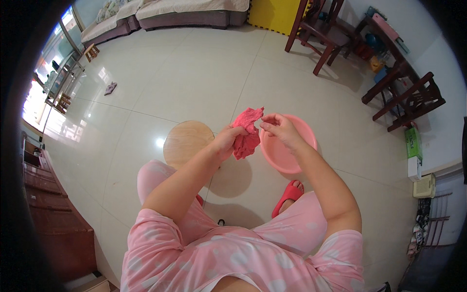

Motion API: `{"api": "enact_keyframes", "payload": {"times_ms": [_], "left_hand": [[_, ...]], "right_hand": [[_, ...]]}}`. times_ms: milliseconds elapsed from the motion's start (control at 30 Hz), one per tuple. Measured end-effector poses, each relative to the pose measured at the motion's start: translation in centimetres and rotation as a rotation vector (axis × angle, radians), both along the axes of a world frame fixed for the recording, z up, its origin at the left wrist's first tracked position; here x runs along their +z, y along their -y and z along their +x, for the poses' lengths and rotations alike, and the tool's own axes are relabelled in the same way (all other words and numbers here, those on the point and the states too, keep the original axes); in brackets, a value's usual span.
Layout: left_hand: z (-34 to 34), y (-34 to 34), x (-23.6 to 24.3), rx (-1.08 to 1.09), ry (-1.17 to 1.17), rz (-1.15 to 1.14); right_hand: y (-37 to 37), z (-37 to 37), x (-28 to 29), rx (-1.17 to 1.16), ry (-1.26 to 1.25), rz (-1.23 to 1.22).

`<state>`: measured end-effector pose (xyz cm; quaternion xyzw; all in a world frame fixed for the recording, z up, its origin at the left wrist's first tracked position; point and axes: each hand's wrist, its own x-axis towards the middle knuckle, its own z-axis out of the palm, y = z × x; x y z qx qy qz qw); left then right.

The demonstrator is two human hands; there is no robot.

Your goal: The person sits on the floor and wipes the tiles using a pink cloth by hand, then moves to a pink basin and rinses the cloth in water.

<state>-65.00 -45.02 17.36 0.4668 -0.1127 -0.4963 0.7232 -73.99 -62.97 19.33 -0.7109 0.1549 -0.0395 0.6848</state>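
A crumpled red cloth (247, 120) hangs in front of me above the floor, its lower folds drooping. My left hand (226, 140) grips it, thumb pressed over the folds. Beside its right edge, my right hand (282, 130) has thumb and fingers brought together in a pinch; what is between them, if anything, is too small to make out. Below my right hand a round pink basin (296, 158) stands on the floor, partly covered by the hand and forearm. To the left, under my left forearm, is a round wooden stool (188, 142).
My pink-clad knees are spread, with a red slipper (287, 198) near the basin. Dark wooden chairs (327, 39) stand at the far right. A sofa (187, 12) lines the back, and a reddish wooden cabinet (58, 214) is at the left. A small cloth-like item (111, 88) lies on the tiles.
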Motion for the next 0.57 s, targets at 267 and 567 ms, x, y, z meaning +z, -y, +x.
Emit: {"api": "enact_keyframes", "payload": {"times_ms": [267, 567], "left_hand": [[0.4, 0.5, 0.5, -0.060, -0.012, -0.012], [0.2, 1.4, 0.2, 0.046, -0.033, -0.063]], "right_hand": [[1.4, 1.9, -2.0, -0.120, 0.044, -0.094], [5.5, 1.4, -3.2, -0.254, -0.049, 0.064]]}}
